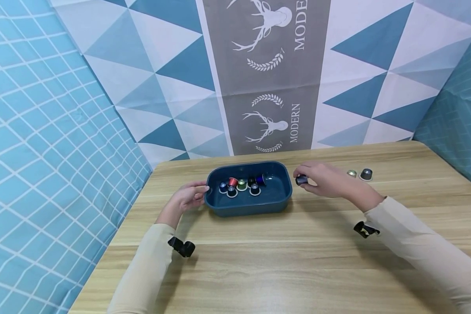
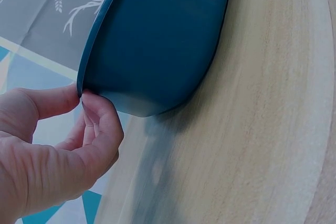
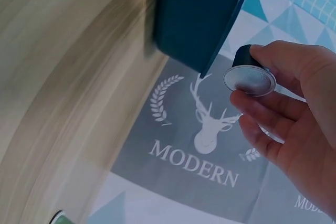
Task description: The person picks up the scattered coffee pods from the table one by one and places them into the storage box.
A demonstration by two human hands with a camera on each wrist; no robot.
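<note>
A dark blue rectangular bin (image 1: 251, 209) with rounded corners stands on the wooden table. Several coffee capsules lie in it, among them a red capsule (image 1: 233, 182), a green capsule (image 1: 241, 185) and a bright blue capsule (image 1: 260, 179). At the bin's left end my left hand (image 1: 189, 196) pinches the rim between thumb and fingers. My right hand (image 1: 322, 179) holds a dark coffee capsule (image 3: 251, 77) between thumb and fingers, just outside the bin's right end. The capsule's silver foil lid shows in the right wrist view.
Right of my right hand, a pale green capsule (image 1: 351, 173) and a dark grey capsule (image 1: 366, 174) rest on the table (image 1: 259, 261). A patterned cloth wall (image 1: 188, 87) rises behind the table's far edge, with a blue grid cloth (image 1: 42, 152) at the left.
</note>
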